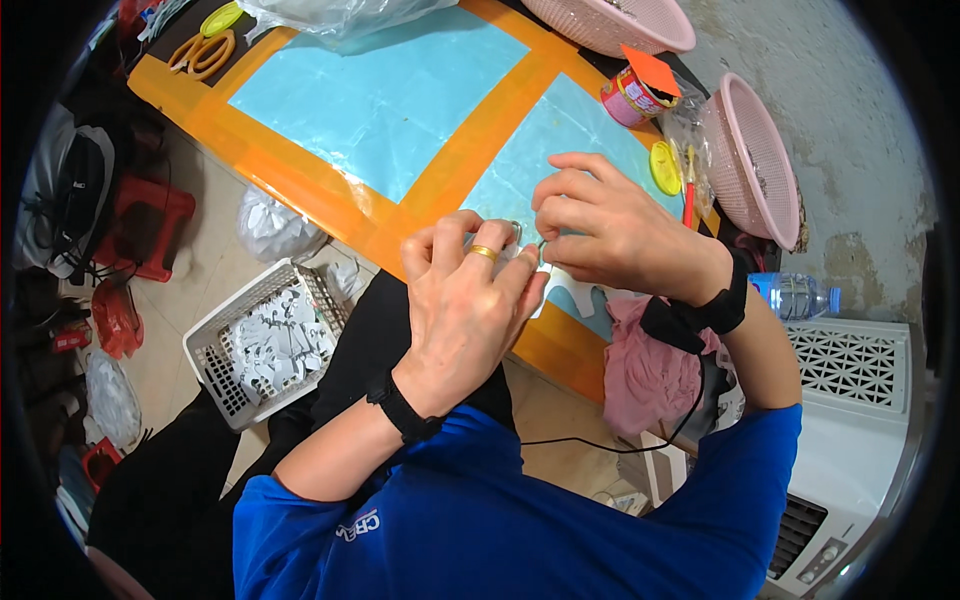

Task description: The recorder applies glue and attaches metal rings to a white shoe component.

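Both hands meet over the blue-topped table (440, 120). My left hand (455, 285), with a gold ring on one finger, is closed, thumb and fingertips pressed around a small white card (541, 290) whose end sticks out below the thumb. A thin metal loop (517, 230) shows at the left fingertips. Just to the right, my right hand (615, 225) pinches at the same spot with thumb and forefinger, its other fingers curled and raised. What lies in that pinch is mostly hidden. More white card pieces (574, 292) lie beneath the right hand.
At lower left stands a white basket (207, 375) of white cards with dark thin parts. Orange-handled scissors (203, 58), a plastic bag (345, 18), a pink can (632, 98) and a pink basket (735, 140) lie around. A pink cloth (652, 375) hangs at the table's near edge.
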Tool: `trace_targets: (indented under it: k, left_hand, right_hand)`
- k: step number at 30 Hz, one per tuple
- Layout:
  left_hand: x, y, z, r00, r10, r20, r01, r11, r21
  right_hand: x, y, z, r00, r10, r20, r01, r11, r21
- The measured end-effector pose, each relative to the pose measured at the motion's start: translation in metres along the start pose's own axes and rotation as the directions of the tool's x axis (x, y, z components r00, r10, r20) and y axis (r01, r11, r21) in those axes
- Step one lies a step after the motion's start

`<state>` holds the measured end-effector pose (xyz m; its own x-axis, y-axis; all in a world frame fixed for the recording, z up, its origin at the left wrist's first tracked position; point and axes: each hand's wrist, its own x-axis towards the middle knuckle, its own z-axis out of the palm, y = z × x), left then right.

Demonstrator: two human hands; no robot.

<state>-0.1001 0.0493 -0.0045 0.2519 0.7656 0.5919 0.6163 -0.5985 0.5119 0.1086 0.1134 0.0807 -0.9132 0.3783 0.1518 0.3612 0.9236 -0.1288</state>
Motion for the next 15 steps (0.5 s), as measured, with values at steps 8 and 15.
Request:
trace_targets:
  k: [8,15]
  left_hand:
    - [0.001,-0.001,0.002,1.0,0.03,-0.004,-0.03,1.0,0.008]
    - [0.003,0.0,-0.001,0.999,0.031,-0.008,-0.03,0.999,0.012]
  right_hand:
    - [-0.01,-0.005,0.005,0.999,0.02,-0.041,-0.02,1.0,-0.008]
    - [-0.032,-0.003,-0.008,0.997,0.019,-0.081,-0.033,0.985,-0.17]
